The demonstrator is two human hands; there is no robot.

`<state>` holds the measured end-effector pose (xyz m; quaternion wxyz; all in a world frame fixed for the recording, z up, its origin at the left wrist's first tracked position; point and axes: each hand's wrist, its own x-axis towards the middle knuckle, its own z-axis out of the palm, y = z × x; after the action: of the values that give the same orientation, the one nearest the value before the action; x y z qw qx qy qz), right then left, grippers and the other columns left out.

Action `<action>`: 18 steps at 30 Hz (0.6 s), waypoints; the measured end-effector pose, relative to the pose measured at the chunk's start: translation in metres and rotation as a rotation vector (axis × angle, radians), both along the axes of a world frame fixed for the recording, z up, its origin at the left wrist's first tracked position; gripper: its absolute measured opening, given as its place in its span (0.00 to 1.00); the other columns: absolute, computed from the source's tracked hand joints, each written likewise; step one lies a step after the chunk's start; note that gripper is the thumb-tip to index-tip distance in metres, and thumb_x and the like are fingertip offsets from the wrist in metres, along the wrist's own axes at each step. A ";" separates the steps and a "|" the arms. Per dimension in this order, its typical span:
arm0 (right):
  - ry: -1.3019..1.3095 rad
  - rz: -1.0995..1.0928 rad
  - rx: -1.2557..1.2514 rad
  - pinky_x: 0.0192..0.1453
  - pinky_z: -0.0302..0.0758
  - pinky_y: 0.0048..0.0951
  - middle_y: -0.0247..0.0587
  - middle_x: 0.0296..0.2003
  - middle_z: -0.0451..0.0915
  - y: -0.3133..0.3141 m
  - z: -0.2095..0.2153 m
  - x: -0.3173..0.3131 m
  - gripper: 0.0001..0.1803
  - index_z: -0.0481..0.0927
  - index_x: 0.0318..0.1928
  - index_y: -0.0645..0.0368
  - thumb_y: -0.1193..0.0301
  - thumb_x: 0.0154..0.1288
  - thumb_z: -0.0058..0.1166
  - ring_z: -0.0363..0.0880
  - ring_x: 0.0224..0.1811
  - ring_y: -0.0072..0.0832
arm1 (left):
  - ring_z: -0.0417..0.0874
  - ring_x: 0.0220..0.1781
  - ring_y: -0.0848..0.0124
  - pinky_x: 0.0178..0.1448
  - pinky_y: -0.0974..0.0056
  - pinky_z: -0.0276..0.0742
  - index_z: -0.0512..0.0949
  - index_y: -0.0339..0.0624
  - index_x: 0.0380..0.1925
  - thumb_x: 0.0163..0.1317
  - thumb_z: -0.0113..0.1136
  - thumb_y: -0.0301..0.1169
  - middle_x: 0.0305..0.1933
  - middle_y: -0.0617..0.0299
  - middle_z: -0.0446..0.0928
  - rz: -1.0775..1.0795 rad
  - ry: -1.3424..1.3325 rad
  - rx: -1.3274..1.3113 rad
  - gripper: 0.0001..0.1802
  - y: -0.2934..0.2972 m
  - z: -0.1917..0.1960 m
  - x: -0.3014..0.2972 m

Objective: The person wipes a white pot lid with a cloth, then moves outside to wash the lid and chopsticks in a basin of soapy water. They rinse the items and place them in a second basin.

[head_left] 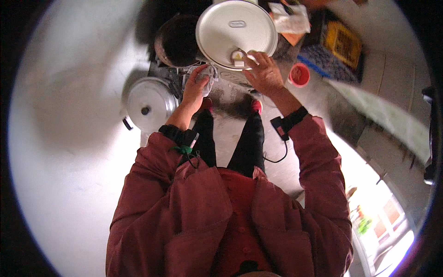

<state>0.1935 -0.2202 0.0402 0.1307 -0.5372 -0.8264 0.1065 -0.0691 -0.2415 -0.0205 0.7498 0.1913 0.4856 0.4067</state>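
So closest to the camera it's all dark red jacket, with black trousers and red shoes on a pale grey floor (pixel 69 152) straight below. The floor looks smooth and evenly lit on the person's left, and there's a gritty dark patch (pixel 230 97) right around the feet. A black cable hangs off a small device strapped at the right wrist.

Going further out, the left hand (pixel 196 85) has its fingers closed around a crumpled whitish cloth (pixel 208 76), held low just beside the big white round lid (pixel 236 33). The right hand (pixel 264 74) rests against the lid's near rim, fingers spread and loosely curled, thumb by a small tan tab (pixel 238 57) on that edge; I can't tell if it's really gripping or just steadying. The lid sits just past the feet, tilted up toward the camera.

On the left a silver pot lid (pixel 146 104) with a dark knob lies on the floor, and a dark round pot (pixel 177 41) sits beyond it. On the right there's a small red cup (pixel 299 75), then a yellow crate (pixel 342 44) and some white bags (pixel 290 17) further back. Far right is a bright window.
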 end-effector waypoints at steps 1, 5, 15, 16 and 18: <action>-0.009 0.093 -0.022 0.64 0.70 0.46 0.41 0.61 0.71 0.024 -0.002 0.004 0.24 0.74 0.58 0.49 0.62 0.61 0.58 0.69 0.64 0.40 | 0.77 0.56 0.72 0.62 0.63 0.71 0.72 0.49 0.62 0.65 0.59 0.28 0.56 0.66 0.76 0.127 -0.064 -0.048 0.24 -0.002 -0.004 0.000; -0.058 0.397 0.024 0.67 0.64 0.48 0.44 0.64 0.67 0.083 -0.016 0.014 0.25 0.73 0.59 0.52 0.60 0.63 0.58 0.65 0.66 0.43 | 0.77 0.58 0.71 0.63 0.58 0.70 0.66 0.50 0.66 0.65 0.57 0.31 0.58 0.65 0.75 0.545 -0.233 -0.025 0.28 -0.019 -0.019 0.013; -0.148 0.735 0.060 0.71 0.56 0.55 0.43 0.71 0.59 0.153 -0.045 -0.023 0.30 0.67 0.67 0.47 0.61 0.65 0.55 0.55 0.74 0.45 | 0.78 0.55 0.69 0.58 0.66 0.74 0.62 0.52 0.70 0.65 0.54 0.18 0.59 0.60 0.75 0.879 -0.175 0.004 0.34 -0.066 -0.041 0.068; -0.146 0.770 0.054 0.72 0.56 0.55 0.42 0.72 0.58 0.156 -0.051 -0.029 0.30 0.66 0.68 0.47 0.62 0.65 0.54 0.54 0.75 0.45 | 0.78 0.53 0.70 0.58 0.66 0.74 0.63 0.50 0.69 0.63 0.55 0.19 0.58 0.61 0.74 0.912 -0.227 0.009 0.33 -0.068 -0.043 0.070; -0.186 0.831 0.027 0.73 0.54 0.56 0.41 0.73 0.56 0.159 -0.058 -0.035 0.31 0.64 0.69 0.47 0.62 0.66 0.53 0.52 0.76 0.44 | 0.78 0.51 0.72 0.58 0.66 0.74 0.66 0.47 0.67 0.61 0.58 0.20 0.57 0.63 0.73 0.985 -0.330 0.036 0.32 -0.071 -0.042 0.075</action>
<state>0.1584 -0.0608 -0.0175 0.0087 -0.1640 -0.9822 0.0906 0.0057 -0.3130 -0.0627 0.5325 -0.1138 0.3862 0.7445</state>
